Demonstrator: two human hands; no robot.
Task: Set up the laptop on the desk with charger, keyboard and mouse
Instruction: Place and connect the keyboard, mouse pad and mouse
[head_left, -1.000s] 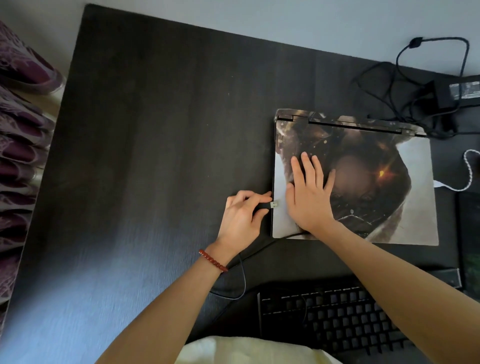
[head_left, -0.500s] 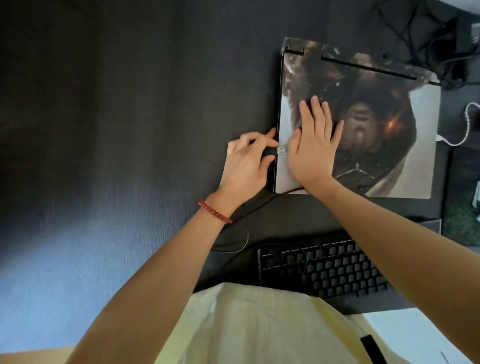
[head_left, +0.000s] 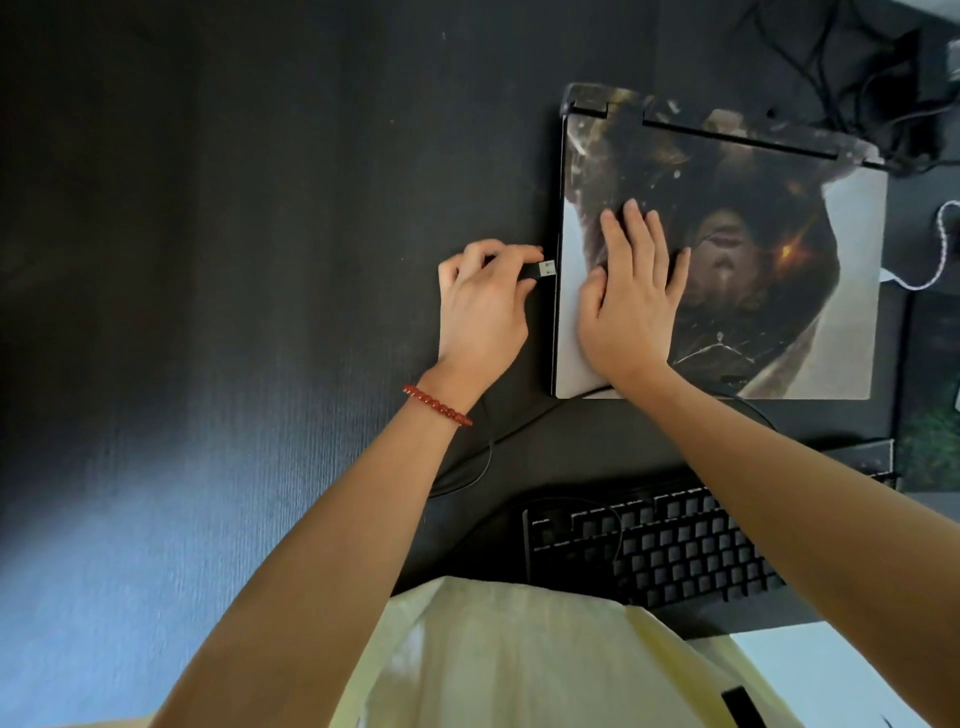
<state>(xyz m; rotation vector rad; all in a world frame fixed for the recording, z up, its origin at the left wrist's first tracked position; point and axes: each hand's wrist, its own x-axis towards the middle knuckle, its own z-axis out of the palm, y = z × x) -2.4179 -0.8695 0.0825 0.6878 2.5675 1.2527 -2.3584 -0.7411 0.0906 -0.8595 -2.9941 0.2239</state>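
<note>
We note the left hand (head_left: 480, 306) pinching a USB plug (head_left: 540, 270) between thumb and forefinger, its metal tip just beside the left edge of the laptop (head_left: 810, 291). Whether the tip touches the edge we cannot tell; the port itself is not visible. The right hand (head_left: 631, 301) lies flat on the closed lid, fingers straight and spread, gripping nothing. A red bead bracelet (head_left: 437, 405) sits on the left wrist.

A thin black cable (head_left: 483, 462) loops on the dark desk (head_left: 260, 208) below the left wrist; its run to the plug is hidden under the hand. The keyboard (head_left: 665, 545) lies near the front edge, partly covered by the right forearm and by a pale yellow garment.

At top right we see a tangle of black wires (head_left: 841, 67), cut off by the frame; a charger brick cannot be made out. A white braided cord (head_left: 930, 270) curves at the laptop's right side. No mouse is identifiable.
</note>
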